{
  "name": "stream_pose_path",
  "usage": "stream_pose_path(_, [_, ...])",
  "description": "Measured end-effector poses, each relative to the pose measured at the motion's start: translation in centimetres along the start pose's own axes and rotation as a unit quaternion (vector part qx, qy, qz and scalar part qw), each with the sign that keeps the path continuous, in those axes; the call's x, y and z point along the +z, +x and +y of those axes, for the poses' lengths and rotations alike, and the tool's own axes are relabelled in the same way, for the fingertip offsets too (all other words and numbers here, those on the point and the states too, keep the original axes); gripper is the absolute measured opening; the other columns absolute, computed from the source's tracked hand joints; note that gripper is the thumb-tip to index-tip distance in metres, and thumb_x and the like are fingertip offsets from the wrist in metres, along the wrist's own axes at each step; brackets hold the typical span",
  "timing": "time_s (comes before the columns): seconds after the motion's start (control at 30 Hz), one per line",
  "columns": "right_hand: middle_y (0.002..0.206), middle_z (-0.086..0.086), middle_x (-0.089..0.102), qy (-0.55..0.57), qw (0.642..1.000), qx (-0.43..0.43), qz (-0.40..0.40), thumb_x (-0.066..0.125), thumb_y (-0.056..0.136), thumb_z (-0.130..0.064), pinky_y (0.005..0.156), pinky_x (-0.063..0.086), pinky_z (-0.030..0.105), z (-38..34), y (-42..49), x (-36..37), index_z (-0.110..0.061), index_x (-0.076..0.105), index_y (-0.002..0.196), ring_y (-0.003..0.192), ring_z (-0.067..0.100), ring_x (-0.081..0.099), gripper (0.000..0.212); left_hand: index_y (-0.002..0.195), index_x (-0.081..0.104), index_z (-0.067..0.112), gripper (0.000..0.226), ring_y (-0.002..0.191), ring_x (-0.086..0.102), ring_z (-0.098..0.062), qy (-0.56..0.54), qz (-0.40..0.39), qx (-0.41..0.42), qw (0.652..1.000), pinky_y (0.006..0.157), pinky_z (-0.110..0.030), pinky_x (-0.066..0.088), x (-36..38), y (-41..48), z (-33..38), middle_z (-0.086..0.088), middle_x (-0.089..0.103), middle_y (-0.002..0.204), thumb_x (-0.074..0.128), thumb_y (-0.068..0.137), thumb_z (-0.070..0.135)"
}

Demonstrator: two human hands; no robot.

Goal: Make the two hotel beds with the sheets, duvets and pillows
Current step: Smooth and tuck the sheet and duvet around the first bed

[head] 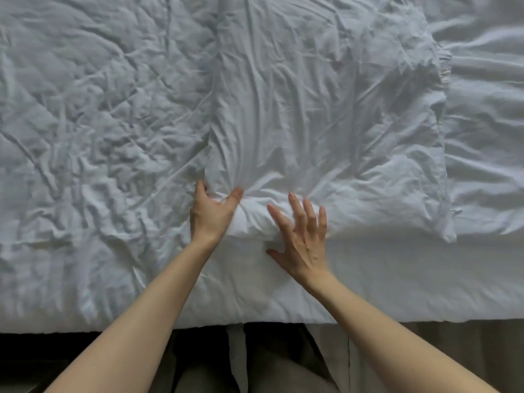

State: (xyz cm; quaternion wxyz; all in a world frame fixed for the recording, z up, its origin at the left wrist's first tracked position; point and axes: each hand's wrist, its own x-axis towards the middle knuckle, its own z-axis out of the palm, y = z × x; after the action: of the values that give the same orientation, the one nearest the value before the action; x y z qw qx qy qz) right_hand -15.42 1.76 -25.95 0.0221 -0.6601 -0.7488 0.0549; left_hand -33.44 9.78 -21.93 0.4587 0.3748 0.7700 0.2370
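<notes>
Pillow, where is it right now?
Head view: the pillow lies centre frame, crumpled duvet on its left, sheet on its right; the left hand grips its near left corner, the right hand presses beside it.

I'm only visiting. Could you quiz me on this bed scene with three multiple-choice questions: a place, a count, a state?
1. Where is the crumpled duvet, seen from the pillow? A) to its left B) on top of it C) on the floor
2. How many hands touch the pillow? A) none B) one C) two
3. The right hand is: A) a fist B) flat, fingers spread C) holding a cup
Answers: 1 A, wrinkled duvet fills the view's left; 2 C, the left hand grips its corner, the right presses it; 3 B, straight fingers lie on the pillow.
</notes>
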Motion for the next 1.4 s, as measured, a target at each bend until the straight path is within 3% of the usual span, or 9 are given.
stream_pose_path(0.17, [0.142,0.012,0.033,0.032,0.99,0.093,0.1,0.071,0.064,-0.057,0.109,0.021,0.059,-4.8,2.6,-2.4,-0.028,0.028,0.139,0.128,0.038,0.04,0.092,0.128,0.053,0.016,0.058,0.111,0.06,-0.02,-0.038,-0.032,0.053,0.997,0.092,-0.027,0.046,-3.4,-0.9,3.8,-0.001,0.064,0.121,0.075,0.079,0.038])
stream_pose_path(0.3, [0.112,0.008,0.058,0.051,0.979,0.099,0.171,0.067,0.06,-0.02,0.081,0.039,0.043,-7.6,5.1,-7.3,-0.023,0.044,0.125,0.096,0.032,0.053,0.069,0.126,0.055,0.014,0.054,0.108,0.06,-0.017,-0.086,-0.058,0.07,0.992,0.094,-0.028,0.048,-6.6,-1.4,7.0,0.005,0.063,0.113,0.075,0.08,0.033])
stream_pose_path(0.43, [0.088,0.008,0.061,0.021,0.978,0.045,0.203,0.058,0.055,-0.012,0.06,0.044,0.037,-8.1,6.0,-14.5,-0.015,0.062,0.111,0.069,0.034,0.057,0.056,0.125,0.057,0.015,0.055,0.107,0.062,-0.016,-0.141,-0.091,0.09,0.982,0.096,-0.029,0.049,-9.7,-2.9,10.6,0.001,0.065,0.118,0.076,0.076,0.03])
stream_pose_path(0.57, [0.083,0.005,0.062,-0.005,0.978,0.014,0.209,0.065,0.049,-0.01,0.051,0.04,0.031,-10.5,5.3,-20.1,-0.014,0.065,0.103,0.064,0.033,0.058,0.054,0.11,0.059,0.022,0.035,0.092,0.064,-0.007,-0.192,-0.111,0.109,0.969,0.073,-0.009,0.049,-13.7,-5.0,11.9,0.01,0.066,0.099,0.075,0.079,0.02])
stream_pose_path(0.93, [0.077,0.001,0.061,0.075,0.97,-0.082,0.216,0.066,0.054,-0.015,0.042,0.04,0.029,-23.8,2.8,-23.2,-0.014,0.066,0.094,0.058,0.028,0.057,0.041,0.106,0.069,0.017,0.038,0.094,0.069,-0.012,-0.17,-0.066,0.15,0.972,0.083,-0.028,0.054,-29.0,-8.0,7.5,0.003,0.073,0.101,0.081,0.07,0.025])
stream_pose_path(1.1, [0.09,0.008,0.06,0.167,0.976,-0.13,0.056,0.075,0.059,-0.01,0.05,0.043,0.034,-34.2,2.1,-17.0,-0.007,0.059,0.1,0.069,0.033,0.059,0.044,0.114,0.063,0.011,0.04,0.095,0.065,-0.013,-0.053,0.028,0.096,0.994,0.081,-0.023,0.048,-36.6,-5.8,-1.4,0.005,0.068,0.107,0.078,0.08,0.027])
stream_pose_path(1.17, [0.115,0.011,0.056,0.136,0.972,-0.157,-0.111,0.077,0.07,-0.02,0.077,0.049,0.045,-35.9,1.8,-13.6,-0.009,0.053,0.117,0.098,0.036,0.058,0.054,0.118,0.059,0.01,0.047,0.101,0.061,-0.02,0.037,0.017,0.02,0.999,0.086,-0.03,0.046,-37.4,-4.6,-6.7,0.001,0.064,0.113,0.075,0.081,0.033])
stream_pose_path(1.27, [0.152,0.005,0.032,0.046,0.935,-0.148,-0.318,0.066,0.086,-0.037,0.111,0.02,0.059,-34.7,1.4,-10.3,-0.021,0.037,0.144,0.139,0.03,0.03,0.067,0.13,0.051,0.012,0.054,0.109,0.059,-0.03,0.124,-0.041,-0.077,0.988,0.086,-0.032,0.045,-37.1,-4.2,-13.4,-0.012,0.062,0.122,0.069,0.082,0.026])
stream_pose_path(1.4, [0.158,0.003,0.024,0.069,0.93,-0.101,-0.346,0.057,0.094,-0.035,0.114,0.014,0.058,-31.6,1.7,-10.2,-0.024,0.034,0.148,0.145,0.026,0.018,0.06,0.145,0.036,0.013,0.056,0.126,0.047,-0.032,0.146,-0.003,-0.073,0.987,0.095,-0.034,0.038,-37.0,-4.4,-13.7,-0.015,0.046,0.141,0.056,0.092,0.021])
